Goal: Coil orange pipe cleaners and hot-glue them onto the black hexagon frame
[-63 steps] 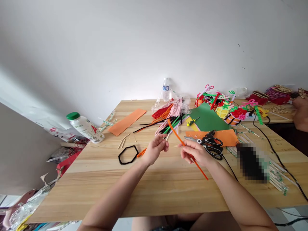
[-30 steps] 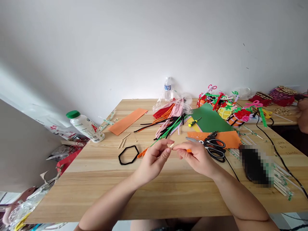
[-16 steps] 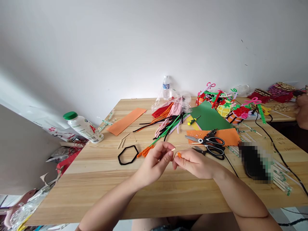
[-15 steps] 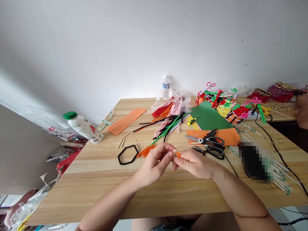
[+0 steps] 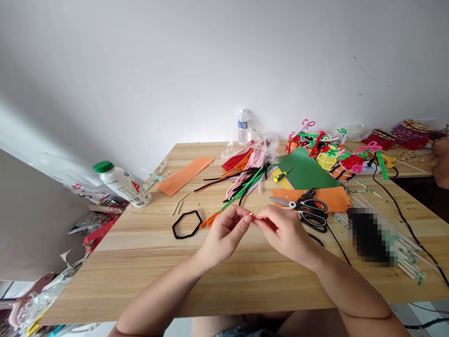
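My left hand [image 5: 224, 234] pinches a short pale wooden stick [image 5: 251, 214], mostly hidden by the fingers. Fingertip to fingertip with it, my right hand [image 5: 284, 231] is closed on an orange pipe cleaner [image 5: 253, 217], of which only a bit shows. Just left of my left hand lie coiled orange pipe cleaners [image 5: 209, 220] with a green stem and a black pipe-cleaner hexagon [image 5: 187, 224]. Black-handled scissors [image 5: 310, 206] rest beyond my right hand on an orange sheet [image 5: 336, 199].
Bundled coloured pipe cleaners [image 5: 245, 164], a water bottle [image 5: 242, 126], green card [image 5: 305, 168] and a yellow screwdriver [image 5: 280, 177] stand or lie behind. Finished flower baskets [image 5: 345, 166] sit back right, a white bottle [image 5: 122, 185] left. A black cable [image 5: 400, 210] crosses the right side.
My right hand has moved in and up to the left hand, bringing the orange pipe cleaner against the wooden stick. My left hand has hardly moved.
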Available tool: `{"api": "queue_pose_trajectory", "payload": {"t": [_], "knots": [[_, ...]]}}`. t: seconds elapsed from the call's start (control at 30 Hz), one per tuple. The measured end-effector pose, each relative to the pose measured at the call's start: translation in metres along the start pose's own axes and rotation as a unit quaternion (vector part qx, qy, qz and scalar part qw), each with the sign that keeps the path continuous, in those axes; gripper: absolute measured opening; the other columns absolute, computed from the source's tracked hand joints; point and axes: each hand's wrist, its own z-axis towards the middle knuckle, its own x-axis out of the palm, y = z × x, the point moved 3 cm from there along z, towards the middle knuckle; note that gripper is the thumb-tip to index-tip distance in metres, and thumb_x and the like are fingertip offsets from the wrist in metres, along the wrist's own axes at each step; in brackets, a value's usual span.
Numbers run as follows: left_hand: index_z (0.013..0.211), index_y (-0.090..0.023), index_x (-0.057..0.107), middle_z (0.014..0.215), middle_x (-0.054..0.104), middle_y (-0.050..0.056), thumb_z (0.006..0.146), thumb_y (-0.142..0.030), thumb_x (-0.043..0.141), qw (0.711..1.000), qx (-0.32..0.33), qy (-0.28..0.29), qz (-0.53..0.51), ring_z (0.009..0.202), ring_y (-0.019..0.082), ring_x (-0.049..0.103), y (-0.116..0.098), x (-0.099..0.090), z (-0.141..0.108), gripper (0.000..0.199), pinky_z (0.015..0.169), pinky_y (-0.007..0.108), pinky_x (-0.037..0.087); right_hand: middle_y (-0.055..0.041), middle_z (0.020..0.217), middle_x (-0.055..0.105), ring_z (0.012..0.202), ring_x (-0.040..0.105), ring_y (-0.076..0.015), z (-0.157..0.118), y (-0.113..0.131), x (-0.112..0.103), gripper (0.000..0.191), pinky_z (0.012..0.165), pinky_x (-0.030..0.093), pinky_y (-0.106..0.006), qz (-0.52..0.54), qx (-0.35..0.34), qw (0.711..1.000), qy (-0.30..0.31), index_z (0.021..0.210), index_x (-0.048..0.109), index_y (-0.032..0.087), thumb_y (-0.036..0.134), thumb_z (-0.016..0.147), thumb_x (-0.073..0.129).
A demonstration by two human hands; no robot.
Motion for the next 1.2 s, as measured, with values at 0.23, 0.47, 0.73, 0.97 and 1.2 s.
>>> {"api": "queue_pose_trajectory", "payload": {"t": [0.23, 0.47, 0.73, 0.97, 1.2], "knots": [[0.093, -0.016, 0.058, 0.075, 0.055, 0.002, 0.091, -0.04, 0.055, 0.999, 0.021, 0.025, 0.026, 0.069, 0.011, 0.049, 0.001, -0.0004, -0.0052, 0.025, 0.063, 0.023, 0.042, 0.0011, 0.067, 0.054, 0.059, 0.046, -0.0102, 0.0022, 0.0008, -0.0043, 0.014, 0.055, 0.037, -0.022, 0.125, 0.062, 0.987, 0.077, 0.08, 0.057, 0.019, 0.026, 0.092, 0.054], [0.096, -0.017, 0.054, 0.078, 0.055, 0.002, 0.093, -0.035, 0.053, 0.998, 0.035, 0.041, 0.038, 0.069, 0.011, 0.049, 0.0059, 0.0014, -0.0086, 0.019, 0.063, 0.023, 0.041, 0.004, 0.06, 0.045, 0.052, 0.039, -0.0079, 0.0036, -0.002, -0.0004, 0.024, 0.047, 0.031, -0.02, 0.279, 0.171, 0.932, 0.154, 0.078, 0.055, 0.017, 0.037, 0.092, 0.053], [0.089, -0.016, 0.053, 0.076, 0.053, 0.001, 0.089, -0.038, 0.059, 1.0, 0.006, 0.021, -0.009, 0.068, 0.01, 0.048, 0.003, 0.0019, -0.0054, 0.023, 0.061, 0.022, 0.039, 0.0043, 0.061, 0.045, 0.053, 0.039, -0.0083, -0.0007, -0.0007, 0.0021, 0.021, 0.048, 0.03, -0.021, 0.248, 0.155, 0.946, 0.14, 0.092, 0.056, 0.016, 0.034, 0.095, 0.047], [0.081, -0.016, 0.053, 0.073, 0.053, 0.0, 0.085, -0.04, 0.064, 0.999, 0.001, 0.008, -0.044, 0.067, 0.011, 0.048, 0.0036, 0.0017, -0.0036, 0.027, 0.061, 0.023, 0.04, 0.0037, 0.064, 0.05, 0.057, 0.046, -0.0094, -0.0045, -0.0006, 0.0024, 0.013, 0.051, 0.035, -0.021, 0.221, 0.119, 0.962, 0.113, 0.094, 0.048, 0.019, 0.032, 0.096, 0.048], [0.077, -0.016, 0.053, 0.071, 0.054, 0.0, 0.08, -0.043, 0.07, 0.996, -0.02, 0.006, -0.085, 0.067, 0.011, 0.049, 0.0027, 0.0019, -0.0012, 0.032, 0.062, 0.024, 0.04, 0.0024, 0.069, 0.054, 0.055, 0.046, -0.0079, -0.0031, 0.0035, 0.0017, 0.009, 0.049, 0.036, -0.019, 0.217, 0.087, 0.967, 0.104, 0.1, 0.051, 0.018, 0.024, 0.095, 0.046]]}}
